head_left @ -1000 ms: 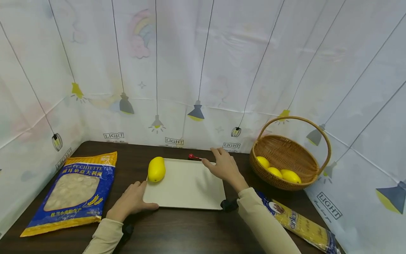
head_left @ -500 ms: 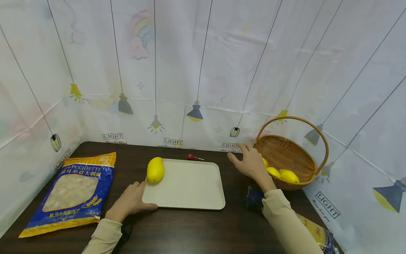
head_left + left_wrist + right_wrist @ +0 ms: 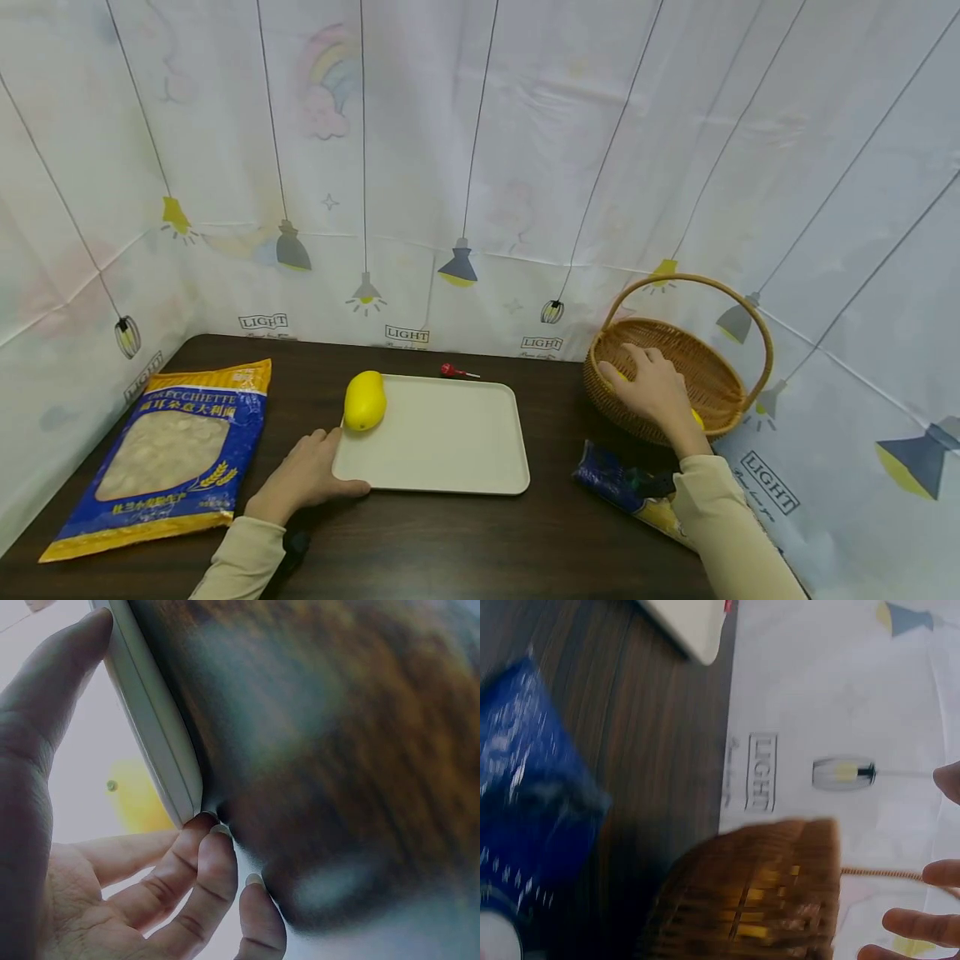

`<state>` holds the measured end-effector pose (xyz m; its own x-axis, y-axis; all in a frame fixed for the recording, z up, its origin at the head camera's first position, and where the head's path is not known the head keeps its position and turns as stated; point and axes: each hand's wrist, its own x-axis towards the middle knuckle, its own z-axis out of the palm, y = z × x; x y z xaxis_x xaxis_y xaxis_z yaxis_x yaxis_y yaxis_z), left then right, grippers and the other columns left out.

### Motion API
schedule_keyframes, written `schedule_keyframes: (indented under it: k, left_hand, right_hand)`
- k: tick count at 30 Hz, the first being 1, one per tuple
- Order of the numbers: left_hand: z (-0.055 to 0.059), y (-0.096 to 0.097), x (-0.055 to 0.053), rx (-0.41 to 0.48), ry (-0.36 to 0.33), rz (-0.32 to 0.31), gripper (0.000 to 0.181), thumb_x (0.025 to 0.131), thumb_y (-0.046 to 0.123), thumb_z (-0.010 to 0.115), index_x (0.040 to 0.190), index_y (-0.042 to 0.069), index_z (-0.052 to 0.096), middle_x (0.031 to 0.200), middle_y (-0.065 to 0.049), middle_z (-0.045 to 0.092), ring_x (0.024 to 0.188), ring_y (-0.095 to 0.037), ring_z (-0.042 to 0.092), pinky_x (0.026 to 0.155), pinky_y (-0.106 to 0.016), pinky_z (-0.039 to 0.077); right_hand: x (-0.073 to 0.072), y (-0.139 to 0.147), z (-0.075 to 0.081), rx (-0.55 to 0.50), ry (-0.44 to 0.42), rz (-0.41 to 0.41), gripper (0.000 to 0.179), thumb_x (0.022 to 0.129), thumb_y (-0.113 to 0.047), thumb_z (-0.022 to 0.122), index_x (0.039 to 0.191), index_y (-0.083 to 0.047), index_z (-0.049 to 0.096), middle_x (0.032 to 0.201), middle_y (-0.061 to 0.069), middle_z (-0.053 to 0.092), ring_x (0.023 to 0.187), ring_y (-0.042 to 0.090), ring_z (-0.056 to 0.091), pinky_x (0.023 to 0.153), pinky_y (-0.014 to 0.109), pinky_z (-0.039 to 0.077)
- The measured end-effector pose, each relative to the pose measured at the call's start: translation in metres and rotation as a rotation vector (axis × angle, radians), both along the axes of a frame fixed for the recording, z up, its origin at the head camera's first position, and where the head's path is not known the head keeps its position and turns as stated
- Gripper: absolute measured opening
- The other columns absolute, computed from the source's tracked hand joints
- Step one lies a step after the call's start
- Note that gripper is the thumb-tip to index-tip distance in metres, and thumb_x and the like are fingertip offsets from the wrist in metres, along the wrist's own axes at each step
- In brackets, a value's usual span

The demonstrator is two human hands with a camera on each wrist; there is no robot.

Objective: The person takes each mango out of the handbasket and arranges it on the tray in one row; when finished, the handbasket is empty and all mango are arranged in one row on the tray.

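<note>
My left hand (image 3: 303, 477) rests at the near left corner of a cream rectangular tray (image 3: 446, 437), thumb along its front edge and fingers by its left edge. In the left wrist view the thumb and fingertips touch the tray's rim (image 3: 146, 712). A yellow mango (image 3: 365, 402) lies on the tray's left side. My right hand (image 3: 652, 387) reaches over the wicker basket (image 3: 708, 371), fingers spread and holding nothing visible. It mostly covers the yellow lemons (image 3: 698, 419) inside. The right wrist view shows its fingers (image 3: 922, 926) apart, above the blurred basket rim.
A red lollipop (image 3: 459, 371) lies behind the tray. On the left is a blue and yellow bag of orecchiette pasta (image 3: 168, 458). A long pasta packet (image 3: 611, 479) lies in front of the basket, partly under my right forearm. The basket's tall handle (image 3: 763, 333) arches over it.
My right hand has moved right from over the tray's far right corner to over the basket, now covering the lemons. The left hand stays at the tray corner.
</note>
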<state>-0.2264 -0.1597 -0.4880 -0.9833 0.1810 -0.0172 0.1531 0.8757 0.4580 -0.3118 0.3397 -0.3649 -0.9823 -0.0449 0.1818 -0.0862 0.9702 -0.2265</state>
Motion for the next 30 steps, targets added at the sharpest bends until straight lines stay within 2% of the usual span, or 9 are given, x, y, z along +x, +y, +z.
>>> schedule_keyframes:
  k: [5, 13, 22, 30]
  left_hand:
    - [0.0, -0.001, 0.0, 0.007, -0.007, -0.001, 0.107, 0.07, 0.061, 0.083, 0.145, -0.006, 0.045, 0.128, -0.029, 0.057, 0.115, -0.043, 0.057, 0.1, -0.061, 0.047]
    - [-0.002, -0.002, -0.002, 0.019, -0.013, 0.007, 0.107, 0.07, 0.061, 0.083, 0.146, -0.003, 0.044, 0.131, -0.029, 0.057, 0.117, -0.044, 0.056, 0.102, -0.062, 0.046]
    - [-0.002, -0.002, -0.002, 0.001, -0.012, 0.005, 0.108, 0.069, 0.062, 0.083, 0.144, -0.007, 0.046, 0.127, -0.028, 0.058, 0.113, -0.041, 0.058, 0.1, -0.06, 0.047]
    - [-0.001, -0.001, -0.001, 0.015, -0.015, 0.008, 0.108, 0.07, 0.061, 0.083, 0.145, -0.006, 0.045, 0.127, -0.028, 0.058, 0.113, -0.04, 0.057, 0.1, -0.06, 0.048]
  right_hand:
    - [-0.003, 0.015, -0.001, 0.011, -0.03, -0.024, 0.088, 0.098, -0.071, 0.033, 0.156, -0.006, 0.032, 0.153, 0.037, 0.031, 0.133, 0.062, 0.035, 0.101, 0.077, 0.031]
    - [-0.005, 0.031, -0.007, -0.017, -0.104, -0.051, 0.094, 0.096, -0.074, 0.032, 0.158, -0.004, 0.027, 0.155, 0.04, 0.026, 0.138, 0.062, 0.028, 0.103, 0.08, 0.025]
    - [-0.023, 0.042, -0.017, 0.002, -0.217, -0.035, 0.095, 0.097, -0.073, 0.031, 0.158, -0.001, 0.024, 0.155, 0.041, 0.025, 0.141, 0.061, 0.025, 0.105, 0.081, 0.023]
    - [-0.035, 0.042, -0.024, -0.004, -0.26, -0.036, 0.098, 0.096, -0.075, 0.03, 0.158, 0.002, 0.022, 0.156, 0.039, 0.026, 0.14, 0.062, 0.026, 0.107, 0.081, 0.023]
